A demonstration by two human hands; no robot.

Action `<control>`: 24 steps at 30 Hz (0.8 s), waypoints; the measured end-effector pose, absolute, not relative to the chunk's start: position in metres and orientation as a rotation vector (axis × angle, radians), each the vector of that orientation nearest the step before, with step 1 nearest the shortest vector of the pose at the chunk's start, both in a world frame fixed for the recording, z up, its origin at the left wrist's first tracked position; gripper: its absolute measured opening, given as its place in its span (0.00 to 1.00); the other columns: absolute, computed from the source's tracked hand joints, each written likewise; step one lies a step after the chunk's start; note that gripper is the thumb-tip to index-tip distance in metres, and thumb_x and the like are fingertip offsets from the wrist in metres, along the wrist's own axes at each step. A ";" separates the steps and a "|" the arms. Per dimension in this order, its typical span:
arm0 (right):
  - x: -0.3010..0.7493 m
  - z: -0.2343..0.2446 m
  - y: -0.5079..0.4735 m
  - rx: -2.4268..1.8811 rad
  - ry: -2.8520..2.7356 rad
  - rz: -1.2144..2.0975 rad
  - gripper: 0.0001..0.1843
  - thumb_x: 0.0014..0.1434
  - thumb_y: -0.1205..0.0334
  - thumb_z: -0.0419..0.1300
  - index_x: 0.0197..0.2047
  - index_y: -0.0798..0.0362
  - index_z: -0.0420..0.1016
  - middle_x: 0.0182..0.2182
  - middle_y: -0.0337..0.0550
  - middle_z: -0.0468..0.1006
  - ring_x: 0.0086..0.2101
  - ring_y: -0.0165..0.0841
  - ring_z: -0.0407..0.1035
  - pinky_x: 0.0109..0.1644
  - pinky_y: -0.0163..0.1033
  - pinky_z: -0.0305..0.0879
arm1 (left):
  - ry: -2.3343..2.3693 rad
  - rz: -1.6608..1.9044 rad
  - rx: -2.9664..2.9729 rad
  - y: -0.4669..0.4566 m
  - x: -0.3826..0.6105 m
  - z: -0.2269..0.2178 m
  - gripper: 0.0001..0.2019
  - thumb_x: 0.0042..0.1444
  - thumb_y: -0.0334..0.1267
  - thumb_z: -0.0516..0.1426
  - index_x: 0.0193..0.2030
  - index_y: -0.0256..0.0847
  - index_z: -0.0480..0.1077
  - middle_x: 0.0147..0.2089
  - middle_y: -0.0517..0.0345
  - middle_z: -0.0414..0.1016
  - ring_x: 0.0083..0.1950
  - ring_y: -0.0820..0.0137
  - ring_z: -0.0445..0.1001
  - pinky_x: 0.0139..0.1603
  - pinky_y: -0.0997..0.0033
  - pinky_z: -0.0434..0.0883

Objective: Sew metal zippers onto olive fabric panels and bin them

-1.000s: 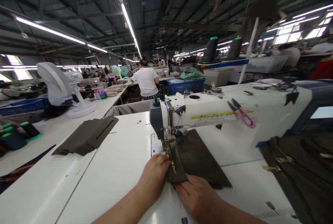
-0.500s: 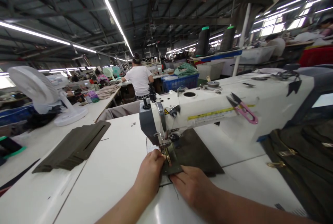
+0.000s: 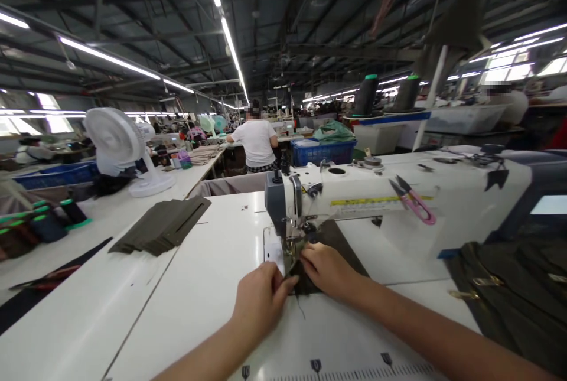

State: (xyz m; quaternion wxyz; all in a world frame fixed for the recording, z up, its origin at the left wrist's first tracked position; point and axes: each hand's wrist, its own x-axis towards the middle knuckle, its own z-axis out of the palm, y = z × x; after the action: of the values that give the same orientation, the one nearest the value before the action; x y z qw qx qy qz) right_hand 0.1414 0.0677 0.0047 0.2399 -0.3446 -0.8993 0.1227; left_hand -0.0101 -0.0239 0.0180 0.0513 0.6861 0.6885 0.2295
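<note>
A white sewing machine stands on the white table. A dark olive fabric piece lies under its needle. My left hand pinches the near edge of that fabric just in front of the presser foot. My right hand lies flat on the fabric to the right of the needle, fingers pressing it down. Pink thread snips rest on the machine's arm.
A stack of dark olive fabric pieces lies at the table's left. More dark fabric with brass hardware is heaped at the right. A white fan and thread cones stand on the left table. A person in a white shirt sits ahead.
My right hand has moved forward onto the fabric, close to the needle. The fabric has fed further under the machine, and my left hand now pinches its near edge.
</note>
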 end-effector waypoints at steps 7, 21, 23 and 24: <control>0.138 0.000 0.074 -0.920 -2.299 0.491 0.08 0.51 0.72 0.51 0.27 0.56 0.70 0.28 0.45 0.75 0.31 0.33 0.69 0.33 0.33 0.62 | 1.531 0.981 2.550 -0.031 -0.010 0.006 0.12 0.51 0.34 0.60 0.44 0.40 0.70 0.47 0.52 0.73 0.48 0.64 0.71 0.49 0.65 0.69; 0.141 -0.004 0.081 -0.998 -2.327 0.436 0.07 0.52 0.69 0.53 0.25 0.55 0.70 0.28 0.44 0.76 0.29 0.33 0.70 0.30 0.31 0.60 | 1.319 0.621 3.083 -0.004 -0.015 0.003 0.12 0.59 0.28 0.46 0.29 0.35 0.68 0.26 0.54 0.73 0.28 0.68 0.72 0.29 0.68 0.72; 0.140 -0.004 0.083 -1.053 -2.340 0.379 0.07 0.52 0.67 0.53 0.26 0.55 0.70 0.28 0.45 0.75 0.29 0.34 0.71 0.29 0.31 0.58 | 1.313 0.607 3.085 -0.003 -0.016 0.002 0.13 0.59 0.28 0.46 0.29 0.35 0.68 0.26 0.54 0.73 0.28 0.67 0.73 0.30 0.67 0.72; 0.140 -0.004 0.084 -1.086 -2.345 0.349 0.07 0.52 0.67 0.53 0.27 0.55 0.70 0.28 0.45 0.75 0.29 0.34 0.71 0.29 0.32 0.57 | 1.312 0.591 3.087 -0.002 -0.016 0.002 0.13 0.59 0.28 0.45 0.29 0.35 0.68 0.26 0.54 0.73 0.28 0.67 0.73 0.30 0.67 0.72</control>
State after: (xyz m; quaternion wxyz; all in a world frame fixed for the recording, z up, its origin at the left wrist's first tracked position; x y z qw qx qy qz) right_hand 0.1400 0.0836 -0.0043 0.2637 -0.4016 -0.8675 0.1290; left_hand -0.0158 -0.0025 0.0017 -0.1318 0.8985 0.3819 0.1719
